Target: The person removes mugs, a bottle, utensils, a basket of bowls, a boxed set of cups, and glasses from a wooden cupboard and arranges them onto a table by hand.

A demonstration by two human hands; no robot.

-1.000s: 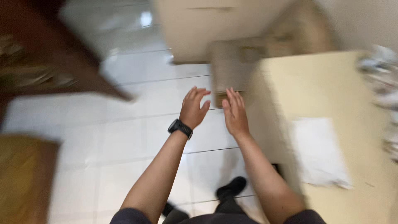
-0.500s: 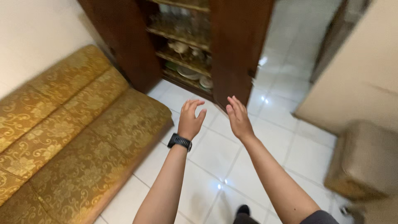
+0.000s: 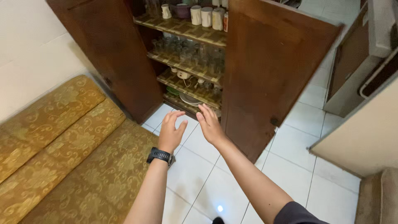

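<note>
My left hand, with a black watch on its wrist, is held out in front of me with fingers apart and nothing in it. My right hand is beside it, also open and holding nothing. Both reach toward an open dark wooden cabinet. Its shelves carry mugs on top, several drinking glasses below, and plates near the bottom. Neither hand touches the cabinet.
A low gold patterned sofa lies along the white wall at left. The cabinet's two doors stand swung open. White floor tiles spread to the right, where a beige counter side and a tan stool stand.
My view has swung from a table area to the sofa and then closer to the open cabinet. Both hands stay raised and open, now nearer the lower shelves.
</note>
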